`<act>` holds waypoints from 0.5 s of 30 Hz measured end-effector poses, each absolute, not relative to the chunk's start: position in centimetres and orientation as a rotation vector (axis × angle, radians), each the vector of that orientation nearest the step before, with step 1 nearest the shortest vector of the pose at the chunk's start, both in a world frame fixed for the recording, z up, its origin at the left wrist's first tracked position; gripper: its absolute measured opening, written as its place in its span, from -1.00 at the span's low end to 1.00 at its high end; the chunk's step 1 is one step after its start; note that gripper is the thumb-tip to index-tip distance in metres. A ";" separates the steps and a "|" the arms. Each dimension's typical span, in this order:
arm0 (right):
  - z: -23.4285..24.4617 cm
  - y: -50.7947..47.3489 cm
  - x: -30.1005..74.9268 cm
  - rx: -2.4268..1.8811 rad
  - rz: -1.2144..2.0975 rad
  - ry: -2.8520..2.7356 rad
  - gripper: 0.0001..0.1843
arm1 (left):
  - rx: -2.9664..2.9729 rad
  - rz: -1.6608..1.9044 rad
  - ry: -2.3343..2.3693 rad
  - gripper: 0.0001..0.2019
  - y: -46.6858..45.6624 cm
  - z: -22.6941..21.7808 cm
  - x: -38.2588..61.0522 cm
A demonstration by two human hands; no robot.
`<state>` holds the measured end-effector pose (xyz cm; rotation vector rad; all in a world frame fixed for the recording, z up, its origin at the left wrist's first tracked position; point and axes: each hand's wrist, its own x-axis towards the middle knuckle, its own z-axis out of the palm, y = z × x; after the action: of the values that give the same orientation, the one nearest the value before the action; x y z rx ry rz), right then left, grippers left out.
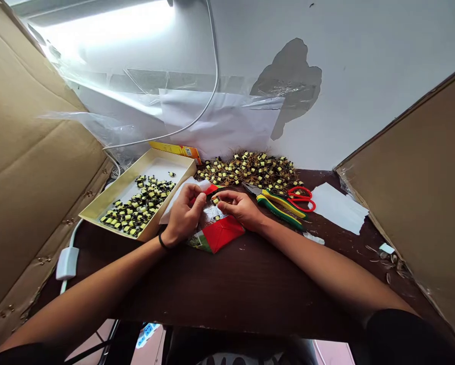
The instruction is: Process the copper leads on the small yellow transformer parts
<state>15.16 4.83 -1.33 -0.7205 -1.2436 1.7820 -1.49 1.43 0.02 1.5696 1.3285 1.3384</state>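
Observation:
Over a small pad with red tape (223,234) and a shiny silvery surface, both hands are close together. Between the thumb and fingers of my right hand (242,207) is a small yellow-and-black coil (216,201). My left hand (187,210), with a black band at the wrist, has its thumb and forefinger pinched together just left of that coil; what they hold, if anything, I cannot make out. Another coil (217,218) lies on the silvery surface. Behind the hands is a heap of similar coils (257,170) with loose copper-coloured wires.
A shallow box (92,215) at left holds many coils without long wires. Pliers (282,207) with green-yellow handles and red-handled scissors (303,198) lie right of my right hand, before torn white paper (337,208). Cardboard walls (413,152) flank the dark table (227,294). A white cable (215,56) hangs behind.

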 end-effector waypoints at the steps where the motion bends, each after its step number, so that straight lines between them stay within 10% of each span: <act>1: -1.3 4.8 15.2 -0.716 1.783 -1.250 -0.54 | 1.527 1.333 1.291 -0.78 1.4 0.1 -1.4; 15: -1.5 5.2 15.6 -0.677 1.608 -1.532 -0.68 | 1.604 1.150 1.033 -0.67 1.3 0.2 -1.7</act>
<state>15.62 5.20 -1.48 -0.6774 -1.5319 1.6078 -1.66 1.31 0.22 1.6037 1.0325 1.1501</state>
